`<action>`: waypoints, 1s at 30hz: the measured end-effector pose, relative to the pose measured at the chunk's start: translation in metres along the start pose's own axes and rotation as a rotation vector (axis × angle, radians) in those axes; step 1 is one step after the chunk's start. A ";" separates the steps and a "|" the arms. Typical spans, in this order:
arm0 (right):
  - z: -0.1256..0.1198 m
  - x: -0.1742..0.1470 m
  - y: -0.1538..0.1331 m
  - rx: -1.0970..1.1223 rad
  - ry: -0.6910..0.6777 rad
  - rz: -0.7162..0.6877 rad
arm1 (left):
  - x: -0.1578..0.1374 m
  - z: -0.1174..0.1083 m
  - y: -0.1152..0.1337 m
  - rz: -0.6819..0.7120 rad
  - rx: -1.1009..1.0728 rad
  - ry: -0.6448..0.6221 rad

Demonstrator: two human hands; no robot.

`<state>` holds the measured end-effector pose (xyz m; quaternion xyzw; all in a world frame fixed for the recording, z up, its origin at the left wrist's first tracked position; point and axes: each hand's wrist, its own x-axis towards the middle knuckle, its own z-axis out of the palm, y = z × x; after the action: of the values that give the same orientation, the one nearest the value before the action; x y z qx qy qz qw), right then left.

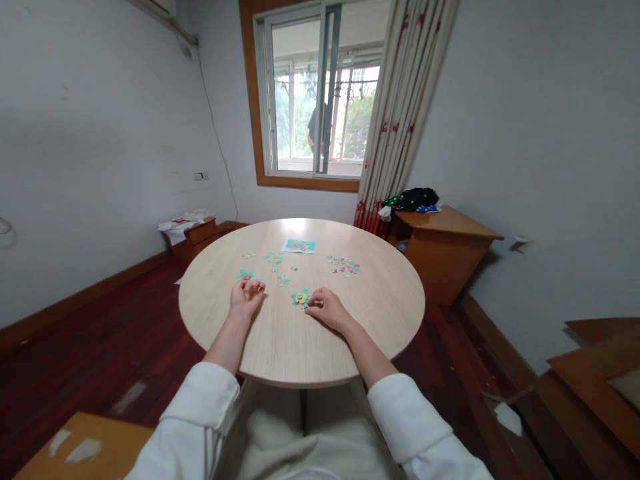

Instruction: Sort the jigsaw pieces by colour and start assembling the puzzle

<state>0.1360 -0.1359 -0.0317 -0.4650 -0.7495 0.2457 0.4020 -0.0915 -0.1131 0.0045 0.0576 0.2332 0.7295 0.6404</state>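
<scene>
A small cluster of joined jigsaw puzzle pieces [301, 297], yellow and teal with a cartoon face, lies near the front of the round table. At its right edge is my right hand [327, 309], thumb and fingers pinched on a small puzzle piece [305, 307] that they partly cover. My left hand [245, 297] rests on the table to the left, palm turned up and fingers loosely curled and apart, with nothing visible in it. Just beyond its fingertips lie several teal pieces [245, 274].
Loose pieces lie across the round table [300, 360], including a teal group [273, 257] and a pink and mixed group [343, 265]. Farther back lies a picture card [299, 247]. A wooden desk [445, 233] with cloth on it stands right. Someone [313, 130] is beyond the window.
</scene>
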 end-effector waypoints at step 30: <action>0.005 0.002 -0.013 -0.158 -0.034 -0.179 | 0.005 -0.005 -0.002 0.008 0.050 -0.033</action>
<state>0.1248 -0.1399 -0.0244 -0.4224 -0.8117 0.1567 0.3716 -0.0931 -0.1092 -0.0020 0.0868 0.2406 0.7251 0.6394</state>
